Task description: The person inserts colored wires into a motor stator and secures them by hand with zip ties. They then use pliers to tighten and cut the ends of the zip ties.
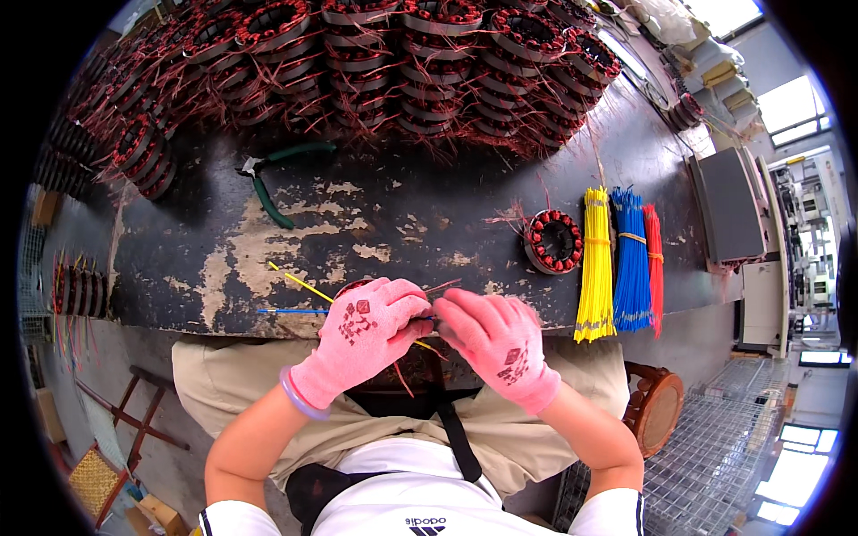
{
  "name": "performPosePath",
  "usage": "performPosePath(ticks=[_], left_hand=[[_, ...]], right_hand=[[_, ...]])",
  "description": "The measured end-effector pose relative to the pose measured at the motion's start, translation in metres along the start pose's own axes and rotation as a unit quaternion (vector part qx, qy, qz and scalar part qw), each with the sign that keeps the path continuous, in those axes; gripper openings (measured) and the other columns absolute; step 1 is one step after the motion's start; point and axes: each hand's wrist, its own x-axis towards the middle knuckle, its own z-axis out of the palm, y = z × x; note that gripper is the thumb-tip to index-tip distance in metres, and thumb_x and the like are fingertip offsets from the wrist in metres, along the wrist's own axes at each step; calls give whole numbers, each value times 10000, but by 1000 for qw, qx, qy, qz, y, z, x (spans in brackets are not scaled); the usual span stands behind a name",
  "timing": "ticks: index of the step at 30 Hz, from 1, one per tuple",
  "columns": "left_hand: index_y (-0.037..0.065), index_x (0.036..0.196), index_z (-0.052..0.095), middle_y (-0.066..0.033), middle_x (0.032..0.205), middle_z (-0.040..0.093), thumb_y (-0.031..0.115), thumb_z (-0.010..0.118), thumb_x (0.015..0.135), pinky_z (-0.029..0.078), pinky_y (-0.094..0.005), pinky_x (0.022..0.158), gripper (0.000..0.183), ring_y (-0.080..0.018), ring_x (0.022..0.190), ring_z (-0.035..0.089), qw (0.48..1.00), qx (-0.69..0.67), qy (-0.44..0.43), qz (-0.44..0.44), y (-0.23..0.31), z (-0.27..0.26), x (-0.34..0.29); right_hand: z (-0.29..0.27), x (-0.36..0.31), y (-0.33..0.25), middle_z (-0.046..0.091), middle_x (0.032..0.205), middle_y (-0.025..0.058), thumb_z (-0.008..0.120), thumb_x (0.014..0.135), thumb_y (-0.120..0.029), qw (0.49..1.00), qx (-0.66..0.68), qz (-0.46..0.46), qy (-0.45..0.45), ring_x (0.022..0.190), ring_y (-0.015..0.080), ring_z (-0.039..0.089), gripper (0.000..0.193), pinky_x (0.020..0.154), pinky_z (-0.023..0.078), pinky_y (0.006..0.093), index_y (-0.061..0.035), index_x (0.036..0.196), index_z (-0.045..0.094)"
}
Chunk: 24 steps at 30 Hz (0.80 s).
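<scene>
While both of my hands work close together at the near edge of the bench (375,223), I see the left hand (362,335) and the right hand (500,344), each in a pink glove, nearly touching at the fingertips. Between them they pinch a stator (357,286) wound with copper, of which only a dark red rim shows above the left knuckles; the rest is hidden under the gloves. Both hands are closed on it, the left cupping it from above, the right gripping from the side.

Two sleeved leads stick out from under the left hand: a yellow wire (299,284) running up and to the left, and a blue wire (290,311) lying almost level, pointing left along the bench edge. Their long axes fan away from the left hand, so that hand is the nearer one to both free ends; the right hand sits on the far side of the stator from them.

Further out on my right, a second stator (554,241) rests flat on the bench, and just beyond it lie bundles of cut leads side by side: yellow bundle (594,268), blue bundle (632,259), red bundle (654,259), all running toward and away from me. To the upper left lie green-handled pliers (273,183), well apart from my hands. Along the back of the bench, stacked stators (429,62) fill the far edge.
</scene>
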Motion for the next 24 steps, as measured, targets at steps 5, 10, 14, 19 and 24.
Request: performPosePath(ticks=[5,10,14,19,24], left_hand=[[94,920,695,-49,973,681,136,787,770,525,-395,737,182,-272,820,651,1000,-10,-7,-10,0,1,-1],[112,922,670,-15,957,658,156,768,807,527,-381,717,157,-236,818,645,1000,1,-9,9,-1,0,-1],[100,906,685,-44,971,680,112,768,775,526,-395,736,156,-272,817,650,1000,-24,3,-5,-1,2,-2],[98,904,689,-36,962,683,104,769,768,528,-389,748,158,-263,823,654,1000,-13,-1,-22,3,-1,0],[93,906,691,-32,964,683,117,777,769,528,-388,749,164,-258,827,653,1000,-15,-7,-16,0,1,-1]], right_hand=[[16,-1,-2,653,1029,30,662,841,-144,998,46,33,-20,863,223,650,377,770,530,375,-117,1216,628],[21,2,-4,672,955,31,637,942,-65,725,584,362,-47,783,124,626,218,730,514,288,-44,1157,602],[-7,9,2,680,977,26,598,978,-42,749,498,408,-157,815,91,634,150,687,490,242,-36,1126,624],[-1,3,12,576,944,7,657,829,-212,992,-47,-31,-112,915,193,611,228,768,509,360,-142,1046,646],[-6,14,13,554,889,4,670,818,-222,981,-92,-105,-137,857,185,594,170,764,499,358,-144,963,631]])
